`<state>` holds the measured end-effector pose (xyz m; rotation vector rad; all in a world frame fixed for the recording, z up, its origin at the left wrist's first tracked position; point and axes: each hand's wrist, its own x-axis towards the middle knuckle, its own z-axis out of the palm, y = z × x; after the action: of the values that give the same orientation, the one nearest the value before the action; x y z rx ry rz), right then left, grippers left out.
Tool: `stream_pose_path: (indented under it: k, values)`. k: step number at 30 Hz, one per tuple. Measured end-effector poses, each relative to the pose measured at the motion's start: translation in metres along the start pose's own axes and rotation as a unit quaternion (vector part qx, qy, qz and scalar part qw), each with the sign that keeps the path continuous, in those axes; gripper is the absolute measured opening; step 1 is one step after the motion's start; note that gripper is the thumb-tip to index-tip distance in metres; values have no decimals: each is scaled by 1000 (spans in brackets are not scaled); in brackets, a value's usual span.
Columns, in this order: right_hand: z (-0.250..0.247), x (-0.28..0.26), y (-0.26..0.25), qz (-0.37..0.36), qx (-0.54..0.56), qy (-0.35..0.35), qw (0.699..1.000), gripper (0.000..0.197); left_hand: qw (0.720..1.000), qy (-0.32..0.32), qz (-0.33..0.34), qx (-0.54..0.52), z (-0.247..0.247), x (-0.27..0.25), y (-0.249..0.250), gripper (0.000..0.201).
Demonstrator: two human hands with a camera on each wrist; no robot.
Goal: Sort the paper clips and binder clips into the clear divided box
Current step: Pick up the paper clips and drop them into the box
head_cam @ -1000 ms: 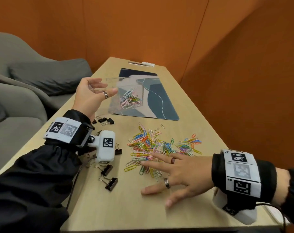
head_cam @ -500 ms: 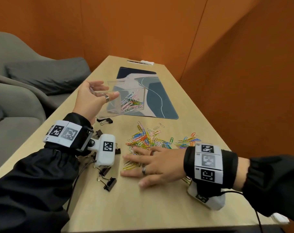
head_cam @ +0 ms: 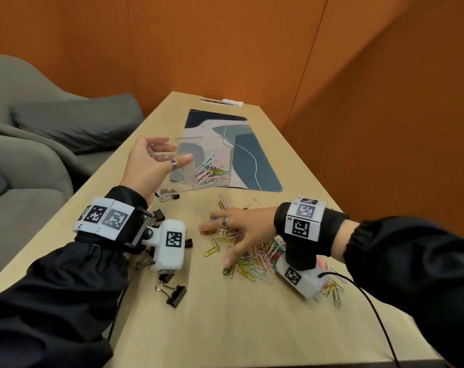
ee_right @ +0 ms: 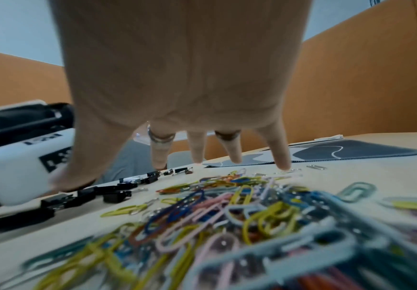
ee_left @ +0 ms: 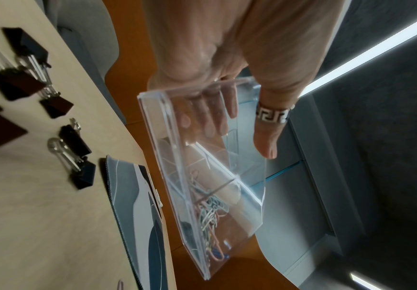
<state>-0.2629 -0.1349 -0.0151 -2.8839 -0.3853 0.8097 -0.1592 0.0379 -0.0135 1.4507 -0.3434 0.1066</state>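
My left hand [head_cam: 160, 162] holds the clear divided box [head_cam: 207, 160] up off the table and tilted, thumb on its near wall and fingers behind it. Coloured paper clips [head_cam: 211, 172] lie in its right compartment. In the left wrist view the fingers [ee_left: 215, 117] show through the box [ee_left: 249, 196]. My right hand [head_cam: 236, 229] lies spread on the loose pile of coloured paper clips [head_cam: 260, 258], fingers straight and fingertips [ee_right: 283, 164] on the table. Black binder clips [head_cam: 172, 293] lie by my left wrist, with more [ee_left: 78, 157] under the box.
A blue and grey mat [head_cam: 241, 155] lies on the wooden table [head_cam: 225, 328] behind the box. A grey sofa [head_cam: 52, 128] stands to the left, orange walls behind and to the right. A cable [head_cam: 371, 309] runs from my right wrist camera across the table.
My right hand has slid left and forward onto the paper clip pile, fingers still spread. My left hand keeps holding the tilted box in about the same place.
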Motion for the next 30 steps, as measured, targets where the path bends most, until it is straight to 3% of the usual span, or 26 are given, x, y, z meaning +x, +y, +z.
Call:
stream_pose_path:
  k: [3, 18, 25, 30]
  values:
    - [-1, -1, 5, -13, -8, 3, 1000, 82, 1000, -3, 2, 3, -1, 1, -1, 55]
    - [-1, -11, 38, 38, 151, 54, 986, 19, 1000, -30, -6, 0, 2, -2, -1, 56]
    - [-24, -15, 44, 50, 163, 106, 980, 21, 998, -59, -13, 1, 4, -4, -1, 54]
    - [-64, -28, 45, 48, 215, 193, 956, 15, 996, -84, -25, 1, 3, -3, -3, 54]
